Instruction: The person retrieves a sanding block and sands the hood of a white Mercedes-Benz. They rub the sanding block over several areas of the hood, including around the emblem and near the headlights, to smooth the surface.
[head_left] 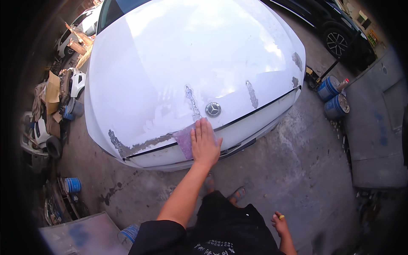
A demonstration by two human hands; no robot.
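A white car's front panel (170,51) lies before me, with grey filler patches along its lower edge. My left hand (205,142) lies flat on that edge, fingers together, holding a purple sheet of sandpaper (182,140) under the palm against the surface. A rough, chipped strip (192,102) runs up the panel just beyond my fingertips. Beside it sits a round metal badge (213,109), with a grey filler streak (252,94) farther right. Down at my right side, clear of the car, my right hand (279,224) has curled fingers and a yellow band on one; what it may hold is too small to tell.
Blue buckets (335,106) stand right of the car, near a large grey panel (374,127). A dark car (335,38) is parked at the far right. Car parts, a cardboard box (52,91) and a tyre (54,148) crowd the left side. Concrete floor (293,170) surrounds my feet.
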